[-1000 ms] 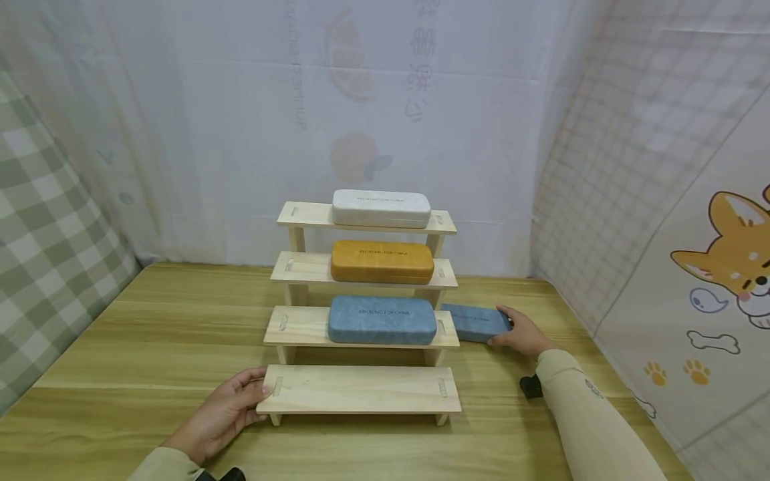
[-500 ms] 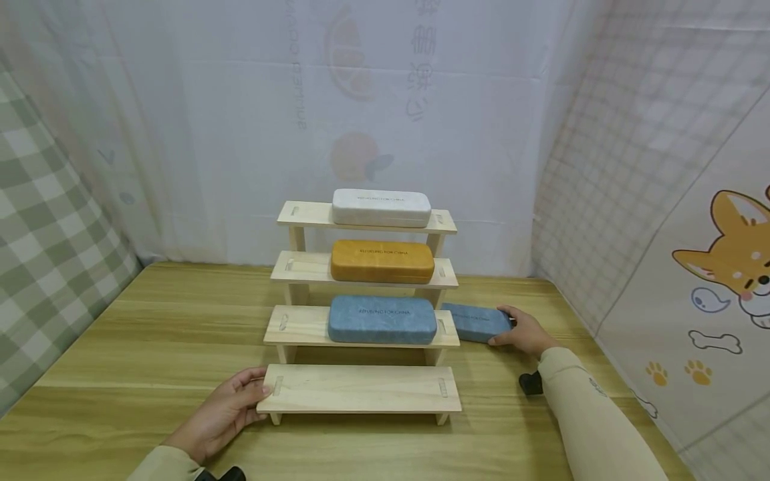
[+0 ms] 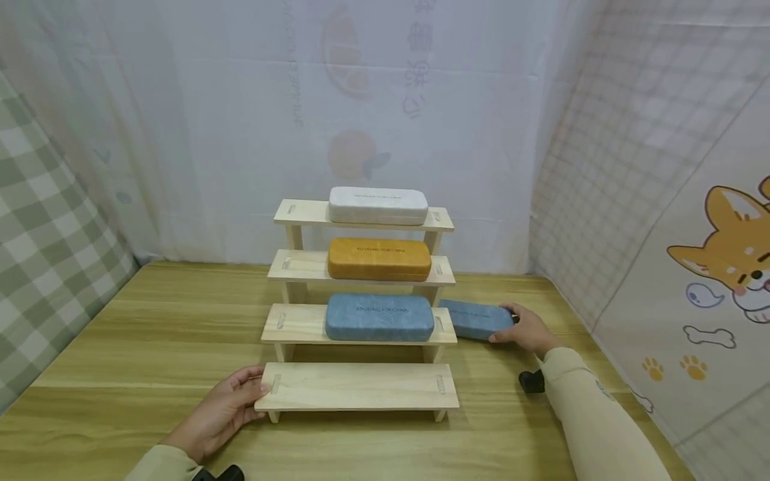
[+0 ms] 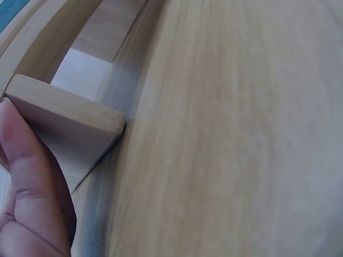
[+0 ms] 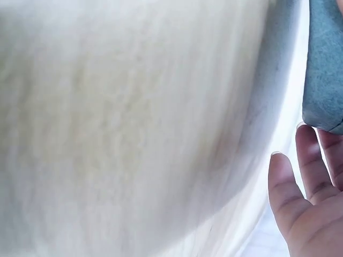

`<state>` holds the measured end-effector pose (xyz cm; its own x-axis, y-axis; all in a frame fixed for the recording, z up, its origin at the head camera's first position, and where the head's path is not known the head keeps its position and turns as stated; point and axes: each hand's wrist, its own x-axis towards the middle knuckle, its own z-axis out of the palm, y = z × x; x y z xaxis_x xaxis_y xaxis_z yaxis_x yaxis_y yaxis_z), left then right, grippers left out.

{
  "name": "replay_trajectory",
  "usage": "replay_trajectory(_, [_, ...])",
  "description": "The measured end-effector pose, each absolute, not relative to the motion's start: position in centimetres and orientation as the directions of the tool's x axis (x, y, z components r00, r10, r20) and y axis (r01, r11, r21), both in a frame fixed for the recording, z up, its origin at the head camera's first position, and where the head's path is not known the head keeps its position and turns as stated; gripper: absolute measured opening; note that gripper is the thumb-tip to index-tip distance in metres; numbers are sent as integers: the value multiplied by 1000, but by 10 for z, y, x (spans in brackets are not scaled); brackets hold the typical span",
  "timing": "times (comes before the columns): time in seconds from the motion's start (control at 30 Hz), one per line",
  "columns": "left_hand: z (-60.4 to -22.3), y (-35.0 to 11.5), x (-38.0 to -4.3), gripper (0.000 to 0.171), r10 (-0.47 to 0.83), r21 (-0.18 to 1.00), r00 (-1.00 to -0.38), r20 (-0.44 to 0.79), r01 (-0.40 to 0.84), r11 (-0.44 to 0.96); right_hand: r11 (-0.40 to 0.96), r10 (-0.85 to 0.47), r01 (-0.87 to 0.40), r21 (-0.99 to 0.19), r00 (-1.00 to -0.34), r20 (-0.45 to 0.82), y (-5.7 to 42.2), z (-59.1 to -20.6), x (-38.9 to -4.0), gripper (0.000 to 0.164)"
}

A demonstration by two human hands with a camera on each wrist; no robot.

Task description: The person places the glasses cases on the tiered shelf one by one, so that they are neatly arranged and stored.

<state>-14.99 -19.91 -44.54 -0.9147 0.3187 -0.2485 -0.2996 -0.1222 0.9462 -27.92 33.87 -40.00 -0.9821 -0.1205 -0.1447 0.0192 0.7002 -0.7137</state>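
Note:
A stepped wooden display rack (image 3: 361, 387) stands mid-table, with glasses cases on its three upper shelves: white (image 3: 379, 206) on top, orange (image 3: 379, 259) below it, blue (image 3: 379, 317) on the third. Its lowest shelf is bare. My left hand (image 3: 225, 411) grips that shelf's left end, thumb on top; in the left wrist view a fingertip (image 4: 10, 115) meets the wood. Behind the rack's right side, my right hand (image 3: 526, 332) holds a second blue glasses case (image 3: 475, 319) by its right end. The third shelf and its case hide that case's left end.
The wood-grain table (image 3: 150, 334) extends around the rack. A pale printed curtain (image 3: 240, 133) hangs behind it. Green checked cloth (image 3: 36, 200) slopes along the left, and a sheet with a cartoon dog (image 3: 740, 254) borders the right.
The blue case in my right hand has shifted slightly to the right relative to the rack. My left hand stays on the lowest shelf. The head view has moved a little.

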Motion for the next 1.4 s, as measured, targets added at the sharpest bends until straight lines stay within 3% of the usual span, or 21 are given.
replay_trajectory(0.3, [-445,-200,-150,61,326,944,-914,-240,-299,-141,696,-96,18,-718,-989,-117,345,-389,-265,93])
replay_trajectory(1.4, [-444,-199,-150,67,318,951,-916,-246,-291,-102,699,-90,-10,-715,-993,-74,379,-348,-200,94])
